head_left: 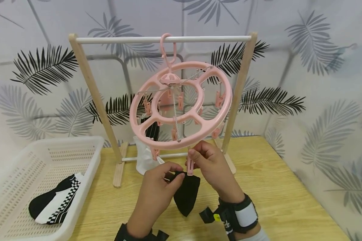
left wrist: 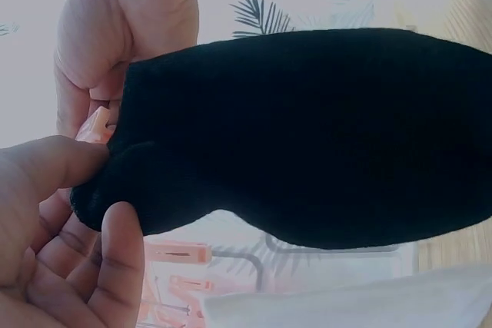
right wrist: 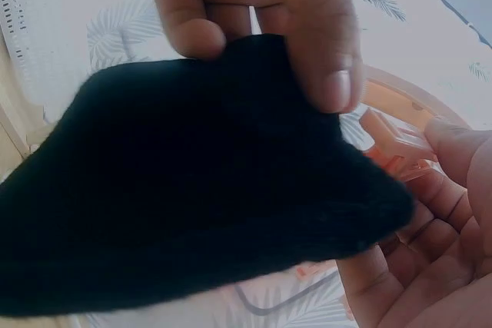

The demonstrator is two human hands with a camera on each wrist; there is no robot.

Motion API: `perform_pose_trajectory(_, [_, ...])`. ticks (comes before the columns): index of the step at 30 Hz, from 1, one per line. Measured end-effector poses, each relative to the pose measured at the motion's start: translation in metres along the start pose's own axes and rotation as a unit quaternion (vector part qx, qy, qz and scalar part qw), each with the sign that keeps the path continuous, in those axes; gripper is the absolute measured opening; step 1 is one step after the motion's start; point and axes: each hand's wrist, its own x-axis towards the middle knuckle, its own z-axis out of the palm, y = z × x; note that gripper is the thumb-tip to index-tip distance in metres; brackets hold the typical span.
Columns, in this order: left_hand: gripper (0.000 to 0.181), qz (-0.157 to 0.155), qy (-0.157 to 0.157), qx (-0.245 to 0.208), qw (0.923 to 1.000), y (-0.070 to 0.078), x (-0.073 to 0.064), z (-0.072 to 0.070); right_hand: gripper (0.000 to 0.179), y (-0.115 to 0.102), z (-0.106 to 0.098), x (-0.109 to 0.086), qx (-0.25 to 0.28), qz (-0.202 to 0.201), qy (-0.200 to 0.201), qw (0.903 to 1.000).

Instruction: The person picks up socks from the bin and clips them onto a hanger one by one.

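A black sock [head_left: 185,194] hangs below the fingers of my left hand [head_left: 160,187], which pinches it near its upper edge between thumb and fingers. In the left wrist view the sock [left wrist: 307,136] stretches broadly across the picture. My right hand [head_left: 215,167] holds a pink clothespin [head_left: 190,164] between thumb and fingers, right beside the sock's top edge. This clothespin hangs from the front rim of a round pink drying hanger [head_left: 134,115]. Seen from the right wrist, the pin [right wrist: 400,144] lies close to the sock's edge, partly behind the fingers.
The hanger hooks onto the white bar [head_left: 120,40] of a wooden-legged rack [head_left: 93,87]. Several other pins dangle from it. A white cloth item [head_left: 144,157] with a black part hangs behind. At left stands a white basket [head_left: 87,180] with black-and-white socks [head_left: 60,201].
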Motion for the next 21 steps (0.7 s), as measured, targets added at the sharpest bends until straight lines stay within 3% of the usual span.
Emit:
perform_pose_trajectory(11, [0.005,-0.009,0.023,-0.044,0.9987,-0.0008,0.0012,0.0009,0.024,0.0002,0.0031,0.0003,-0.004,-0.004,-0.007,1.0000])
perform_pose_trajectory(21, [0.006,-0.031,0.030,-0.062,0.9971,-0.0025,0.0011,0.0004,0.021,-0.0012,0.0042,-0.0005,-0.056,0.021,-0.007,0.9982])
